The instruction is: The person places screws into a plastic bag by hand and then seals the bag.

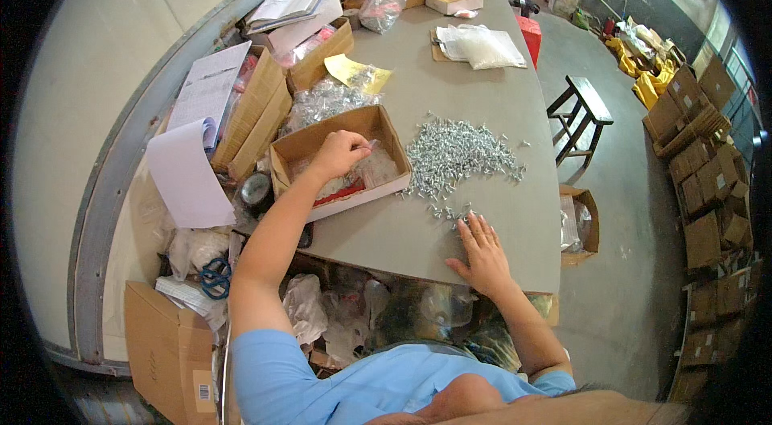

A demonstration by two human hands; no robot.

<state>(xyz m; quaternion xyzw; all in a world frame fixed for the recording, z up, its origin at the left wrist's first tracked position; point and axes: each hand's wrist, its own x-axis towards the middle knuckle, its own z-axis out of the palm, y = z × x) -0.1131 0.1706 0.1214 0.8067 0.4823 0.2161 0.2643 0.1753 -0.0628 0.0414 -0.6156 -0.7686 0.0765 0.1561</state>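
A loose heap of small silver screws (462, 153) lay on the grey tabletop (507, 99), in front of me and a little to the right; my right hand (482, 254) was flat and palm-down at its near edge, fingers spread, fingertips beside a few stray screws, with nothing in its hold that I could see; just left of the heap sat 1 open cardboard box (366, 195) with clear plastic and something red inside; my left hand (342, 153) was over it, fingers drawn together, clear plastic at the tips, though I cannot tell whether they had hold of it; behind the box were crumpled clear bags (326, 103) and 1 yellow sheet (358, 73); farther back lay 1 white packet (486, 49); beyond the table's right side stood 1 dark stool (591, 103) on the floor.
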